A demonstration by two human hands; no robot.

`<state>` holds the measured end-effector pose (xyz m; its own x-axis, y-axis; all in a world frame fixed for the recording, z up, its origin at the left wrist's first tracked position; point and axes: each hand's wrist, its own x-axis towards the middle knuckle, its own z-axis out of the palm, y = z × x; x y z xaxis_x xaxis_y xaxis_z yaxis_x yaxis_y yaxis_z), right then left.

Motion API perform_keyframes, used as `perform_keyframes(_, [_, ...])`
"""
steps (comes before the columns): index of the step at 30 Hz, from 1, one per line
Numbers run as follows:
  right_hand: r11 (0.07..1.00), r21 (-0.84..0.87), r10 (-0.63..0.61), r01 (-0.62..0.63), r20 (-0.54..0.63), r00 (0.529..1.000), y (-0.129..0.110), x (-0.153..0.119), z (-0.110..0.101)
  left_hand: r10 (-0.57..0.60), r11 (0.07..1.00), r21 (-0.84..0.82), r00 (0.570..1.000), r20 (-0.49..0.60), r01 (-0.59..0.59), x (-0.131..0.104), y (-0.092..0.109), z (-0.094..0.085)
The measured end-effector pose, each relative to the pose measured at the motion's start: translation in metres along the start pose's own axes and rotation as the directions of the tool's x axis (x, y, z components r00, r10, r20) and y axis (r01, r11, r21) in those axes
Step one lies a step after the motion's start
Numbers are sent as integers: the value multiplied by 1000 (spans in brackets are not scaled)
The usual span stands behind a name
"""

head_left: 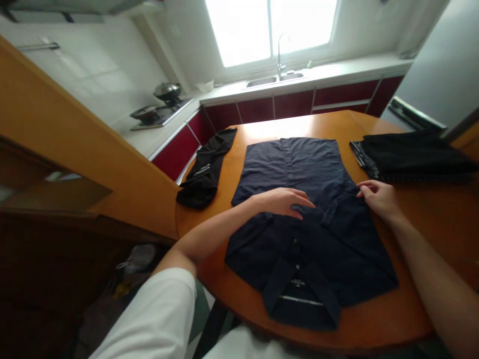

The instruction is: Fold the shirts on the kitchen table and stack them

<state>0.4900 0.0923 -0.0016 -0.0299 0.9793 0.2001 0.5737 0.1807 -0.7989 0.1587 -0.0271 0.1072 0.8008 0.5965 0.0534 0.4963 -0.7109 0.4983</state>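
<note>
A dark navy button-up shirt (299,174) lies spread on the orange wooden table (396,319), its collar toward me and its hem toward the window. Over the middle of the shirt is my left hand (286,202), fingers apart and holding nothing. At the shirt's right side, my right hand (377,197) pinches the edge of the dark cloth between thumb and fingers. One short sleeve, with a tab, lies across the shirt front near that hand.
Folded black clothes (415,154) are stacked at the table's right. Another black garment (207,169) lies along the left edge. Beyond are a counter with a sink (262,81), a stove with two pans (147,114), and a wooden door frame (123,184) at left.
</note>
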Motion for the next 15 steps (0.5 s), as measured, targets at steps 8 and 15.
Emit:
perform_keyframes(8, [999, 45, -7, 6, 16, 1000, -1, 2, 2, 231, 959, 158, 971, 54, -237, 39, 0, 48])
perform_keyframes(15, [995, 100, -11, 10, 6, 1000, -11, 4, 5, 259, 886, 376, 962, 84, -272, 48, 0, 54])
